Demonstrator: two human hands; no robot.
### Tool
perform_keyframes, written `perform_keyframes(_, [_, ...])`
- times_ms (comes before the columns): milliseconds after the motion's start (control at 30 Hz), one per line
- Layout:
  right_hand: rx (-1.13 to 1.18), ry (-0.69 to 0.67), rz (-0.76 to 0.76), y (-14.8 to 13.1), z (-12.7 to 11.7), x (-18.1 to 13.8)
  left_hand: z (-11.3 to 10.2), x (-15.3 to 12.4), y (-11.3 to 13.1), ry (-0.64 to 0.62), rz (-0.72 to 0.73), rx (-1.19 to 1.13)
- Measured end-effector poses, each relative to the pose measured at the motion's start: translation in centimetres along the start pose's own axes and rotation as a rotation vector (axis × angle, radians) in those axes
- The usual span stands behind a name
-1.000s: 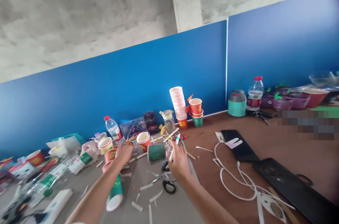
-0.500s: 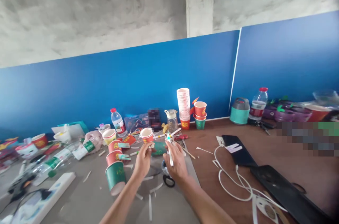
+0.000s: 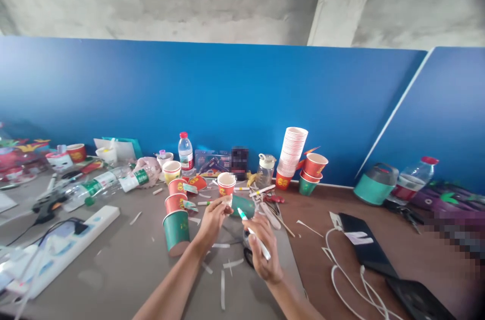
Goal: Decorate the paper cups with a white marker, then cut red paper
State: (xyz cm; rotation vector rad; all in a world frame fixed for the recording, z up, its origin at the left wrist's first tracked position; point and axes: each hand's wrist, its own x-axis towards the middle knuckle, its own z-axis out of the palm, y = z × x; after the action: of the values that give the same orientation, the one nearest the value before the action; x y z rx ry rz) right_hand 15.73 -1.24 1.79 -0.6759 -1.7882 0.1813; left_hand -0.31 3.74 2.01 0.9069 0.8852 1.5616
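Note:
My left hand [image 3: 211, 219] is raised over the grey table [image 3: 125, 279], its fingers pinched on a small white paper piece [image 3: 228, 201]. My right hand [image 3: 262, 248] is closed round a white pen with a green tip [image 3: 253, 232], which points up and left toward that piece. Just behind the hands a green paper cup [image 3: 243, 206] lies on its side and a red cup [image 3: 226, 183] stands upright. To the left of my left hand is a leaning stack of a green cup and red cups [image 3: 176, 218]. Scissors [image 3: 248, 257] lie mostly hidden under my right hand.
White paper strips [image 3: 223, 296] litter the table. A tall stack of paper cups [image 3: 291, 156], a water bottle [image 3: 185, 151] and flattened plastic bottles [image 3: 109, 182] sit by the blue partition [image 3: 235, 93]. A power strip [image 3: 70, 244] lies left; a white cable [image 3: 341, 274] and black devices [image 3: 364, 247] lie right.
My left hand has left the cups on the left and come up beside my right hand, pinching a white piece. The right hand has drawn the pen nearer. The view has swung left.

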Motion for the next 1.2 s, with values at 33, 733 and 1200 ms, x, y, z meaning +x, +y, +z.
perform_keyframes(33, [0.02,-0.022,0.007,-0.1,0.1,0.0,0.1,-0.1,0.0,-0.001,-0.009,-0.012])
perform_keyframes(733, [0.064,-0.078,0.016,-0.2,0.4,-0.2,0.7,-1.5,0.6,-0.08,-0.072,0.018])
perform_keyframes(1200, [0.097,-0.056,0.107,-0.6,0.3,0.0,0.5,-1.8,0.1,-0.16,-0.061,-0.046])
